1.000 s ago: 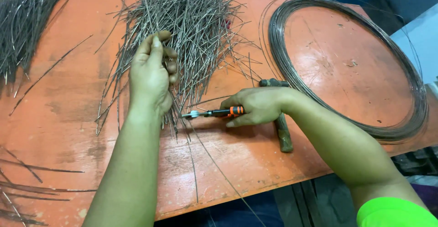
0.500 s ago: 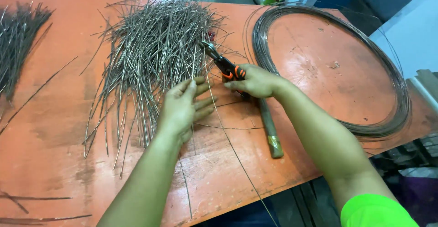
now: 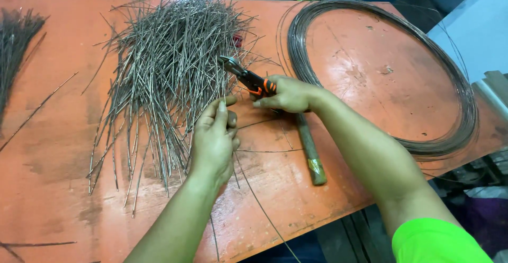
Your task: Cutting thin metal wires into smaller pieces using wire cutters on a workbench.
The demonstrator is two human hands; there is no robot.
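**Big heap cut, big coil waiting**

Over an orange table (image 3: 63, 152) now, looking straight down on the work. Right hand (image 3: 286, 94) wrapped around the orange-and-black grips of a pair of pliers (image 3: 246, 76) — fingers closed firm on the handles, metal nose pointing up-left and sitting right at the edge of the heap; jaws look nearly together, though whether wire sits between them cannot be told from here. Left hand (image 3: 214, 138) just below, thumb and forefinger pinched on a thin wire strand (image 3: 248, 189) that trails down past the wrist and off the near edge of the table.

Done so far, judging by the lie of things: plenty. A broad pile of cut wire pieces (image 3: 169, 67) fanned across the middle of the table, straight lengths by the dozen, plus a second darker bundle (image 3: 16, 46) at the far left edge and a few strays scattered on the near left corner.

Left to do, again as a judgement: a good deal. Large wire coil (image 3: 455, 91) lying flat on the right side, many turns thick — no sign of it running low. Wooden-handled tool (image 3: 309, 152) lying untouched under the right forearm, head hidden beneath the hand.

Somewhere mid-run, then: heap large, stock large, one strand in the pinch beside the pliers.
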